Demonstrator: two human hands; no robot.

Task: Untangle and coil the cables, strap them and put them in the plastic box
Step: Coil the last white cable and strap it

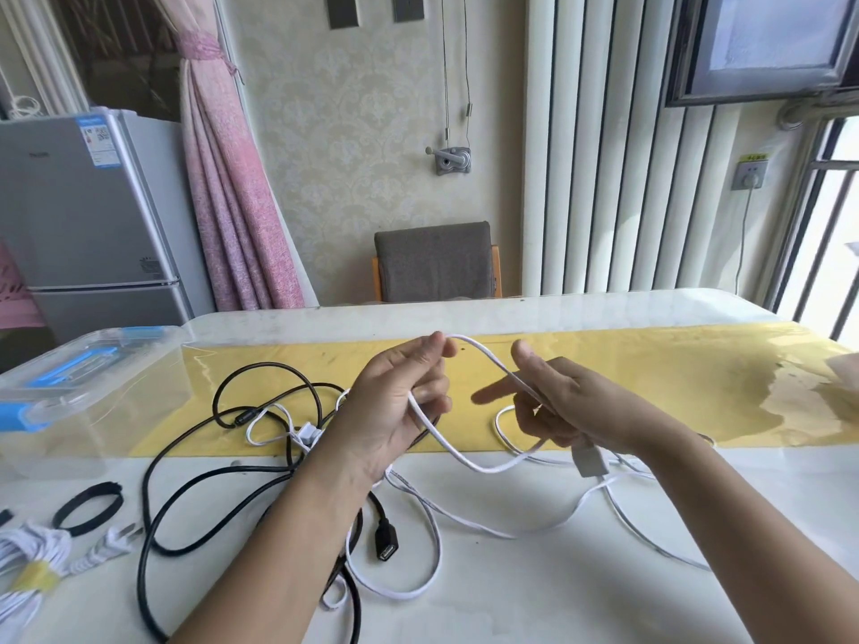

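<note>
A flat white cable loops in the air between both hands above the table. My left hand pinches it between thumb and fingers near the top of the loop. My right hand grips the same cable lower down, and its white plug hangs below the palm. The rest of the white cable trails on the table, tangled with a black cable that ends in a USB socket. The clear plastic box with blue clips stands at the left.
A black strap ring lies at the front left. Beside it sits a coiled white cable bundle bound with a yellow strap. A yellow mat covers the table's middle. A grey chair stands behind the table.
</note>
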